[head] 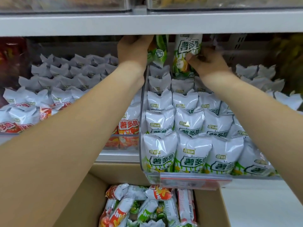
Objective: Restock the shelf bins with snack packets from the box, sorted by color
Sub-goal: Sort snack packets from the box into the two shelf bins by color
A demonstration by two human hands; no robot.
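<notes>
Down at the near edge, the cardboard box [91, 190] sits open below the shelf, with red and green snack packets [144, 205] jumbled together inside, so plenty is left to sort. Just above it juts the clear green-packet bin [142, 112], pulled forward, its rows of green-labelled packets [188, 149] standing upright and tightly ranked. To its left, the red-packet bin [124, 136] holds its own stock, well filled. Up at the back now: the left hand [132, 49] has its fingers curled round one green packet [158, 51], and the right hand [208, 62] pinches a second green packet [186, 53] by its side, both held upright over the rear row. My read: this is the placing step for green. Next comes lowering each into the back gap, and room is tight, with the grey upper shelf [147, 23] close overhead and the bin's clear side wall against the left wrist.
</notes>
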